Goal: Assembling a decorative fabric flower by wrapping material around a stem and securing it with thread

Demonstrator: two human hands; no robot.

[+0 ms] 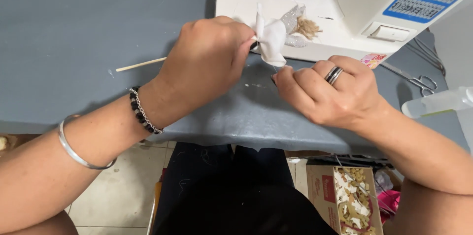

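Observation:
My left hand (209,60) is closed around a small piece of white fabric (270,38), pinching it just in front of the white sewing machine (345,8). My right hand (330,94), with a dark ring on one finger, pinches a thin thread that runs up to the fabric's lower edge. Both hands hover over the grey table (88,33). A thin wooden stick (140,64) sticks out to the left from behind my left hand.
A silvery fabric piece with tan fibres (301,25) lies on the sewing machine bed. Scissors (414,80) lie at the right, beside a translucent plastic container (438,102). An open cardboard box of scraps (347,200) sits on the floor below.

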